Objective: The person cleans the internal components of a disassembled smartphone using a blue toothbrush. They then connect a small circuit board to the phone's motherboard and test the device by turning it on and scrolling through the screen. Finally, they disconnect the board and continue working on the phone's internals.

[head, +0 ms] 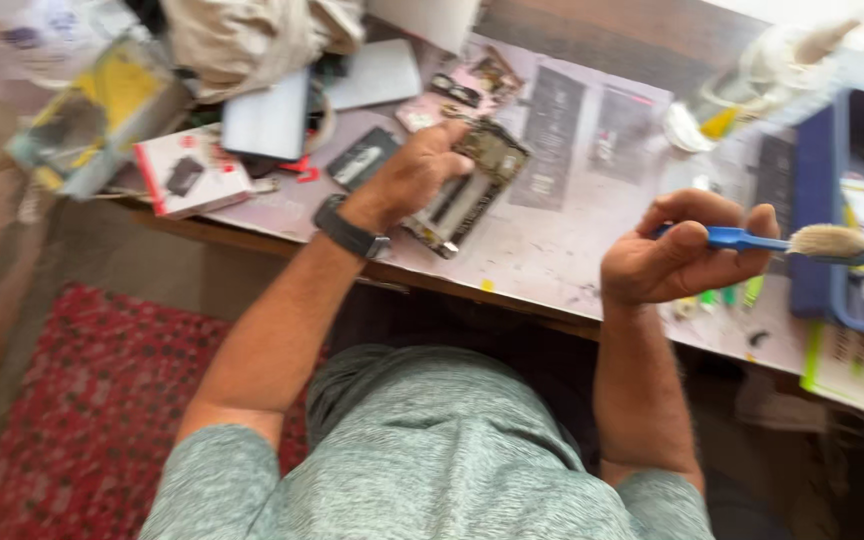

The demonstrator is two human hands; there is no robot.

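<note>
Glossy blue plastic brush [752,241] with pale bristles; bare metal-framed opened phone [467,190]; scuffed matt work mat [552,250].

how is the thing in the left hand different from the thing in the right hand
The opened phone is flat, wide and dark, with its inner parts exposed; the brush is long and thin, with a blue handle and pale bristles. The left hand holds the phone low over the worktable, while the right hand holds the brush raised, bristles pointing toward the blue tray. Each is gripped in one bare hand.

Blue tray [814,200] cut off right
</note>
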